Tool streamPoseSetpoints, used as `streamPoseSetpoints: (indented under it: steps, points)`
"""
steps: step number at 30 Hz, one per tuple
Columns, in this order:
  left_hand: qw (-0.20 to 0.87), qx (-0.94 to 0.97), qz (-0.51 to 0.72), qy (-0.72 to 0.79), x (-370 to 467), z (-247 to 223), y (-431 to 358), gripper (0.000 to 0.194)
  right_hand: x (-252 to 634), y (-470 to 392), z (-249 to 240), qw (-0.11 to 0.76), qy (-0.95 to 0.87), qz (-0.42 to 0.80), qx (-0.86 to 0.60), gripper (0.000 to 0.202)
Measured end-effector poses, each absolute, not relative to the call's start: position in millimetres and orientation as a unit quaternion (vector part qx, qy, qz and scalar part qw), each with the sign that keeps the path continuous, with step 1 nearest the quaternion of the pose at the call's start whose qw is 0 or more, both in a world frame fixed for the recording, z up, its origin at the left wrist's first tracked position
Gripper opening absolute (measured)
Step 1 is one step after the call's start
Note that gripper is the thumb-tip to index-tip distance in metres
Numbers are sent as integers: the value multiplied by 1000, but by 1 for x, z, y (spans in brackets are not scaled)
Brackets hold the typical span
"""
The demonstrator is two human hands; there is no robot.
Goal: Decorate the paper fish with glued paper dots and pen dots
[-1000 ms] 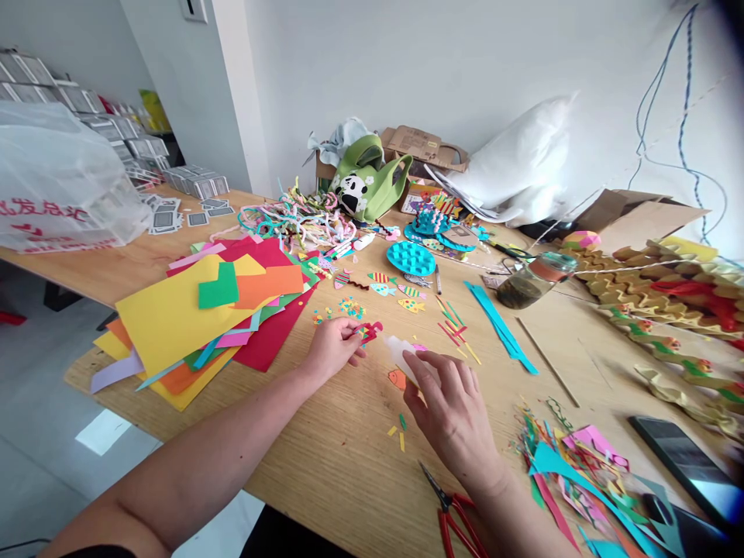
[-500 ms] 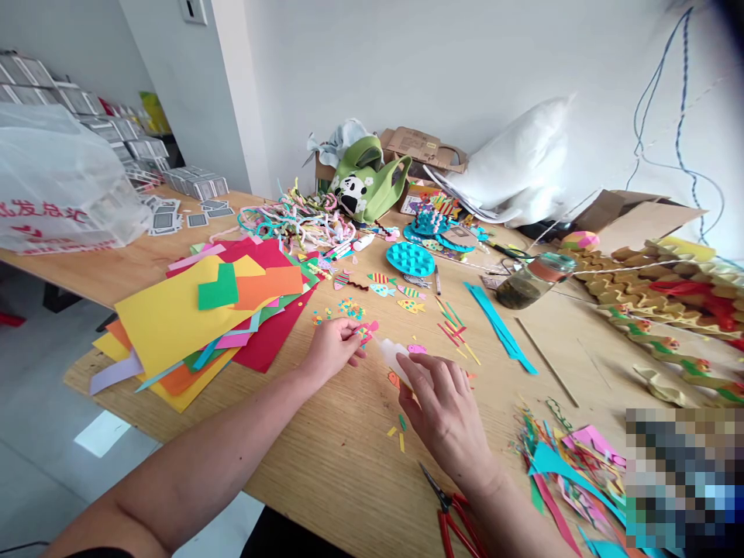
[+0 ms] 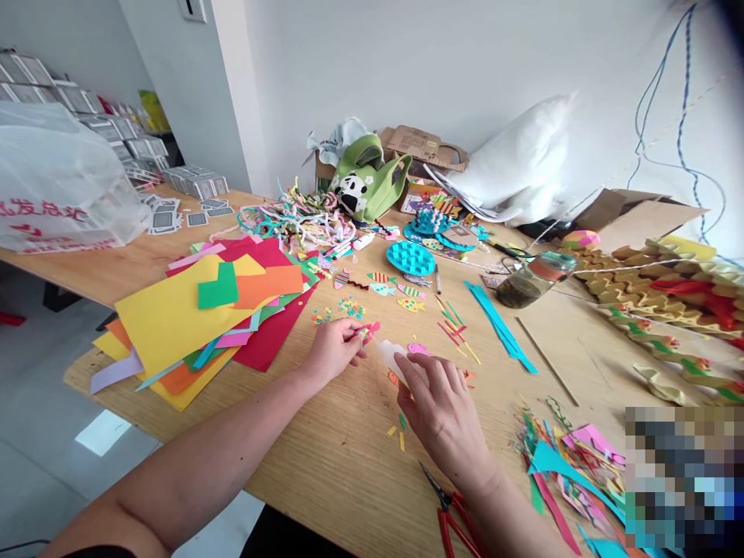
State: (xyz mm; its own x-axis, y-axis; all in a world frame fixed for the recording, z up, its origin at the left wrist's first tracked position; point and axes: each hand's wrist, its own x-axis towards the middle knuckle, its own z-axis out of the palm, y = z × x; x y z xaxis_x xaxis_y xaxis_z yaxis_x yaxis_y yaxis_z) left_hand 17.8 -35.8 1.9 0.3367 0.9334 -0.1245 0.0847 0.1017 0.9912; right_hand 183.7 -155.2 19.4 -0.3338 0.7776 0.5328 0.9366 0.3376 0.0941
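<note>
Tabletop (image 3: 314, 457): right hand (image 3: 445, 407) part-hides bottle (image 3: 389, 353).

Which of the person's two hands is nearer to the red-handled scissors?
Right. The right hand is just beyond the red-handled scissors, close to their pointed end. The left hand is farther off, beyond the scissors and to their left.

A small pinkish-red paper cut-out (image 3: 373, 329), carrying bits of yellow and green, sticks out to the right from the fingertips of the left hand (image 3: 337, 346), which pinch its other end; partly covered and blurred, its outline seems fish-like. A whitish, translucent bottle (image 3: 389, 353) lies slanted in the right hand (image 3: 445, 407), its narrow tip ahead of the fingers, pointing toward the left hand, close beside the cut-out.
</note>
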Motion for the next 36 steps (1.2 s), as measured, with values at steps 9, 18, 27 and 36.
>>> streamPoseSetpoints:
  steps: [9, 18, 27, 36]
  points:
    - [567, 586, 361, 452, 16, -4, -33, 17, 183, -156, 22, 224, -785, -206, -540, 40]
    - [545, 610, 368, 442, 15, -4, -37, 15, 182, -156, 22, 209, -786, -191, -550, 42]
    - [550, 590, 383, 449, 15, -10, -31, 16, 184, -158, 28, 229, -776, -214, -548, 43]
    - [605, 544, 372, 447, 15, 0, -30, 13, 186, -153, 23, 402, -700, -40, -589, 37]
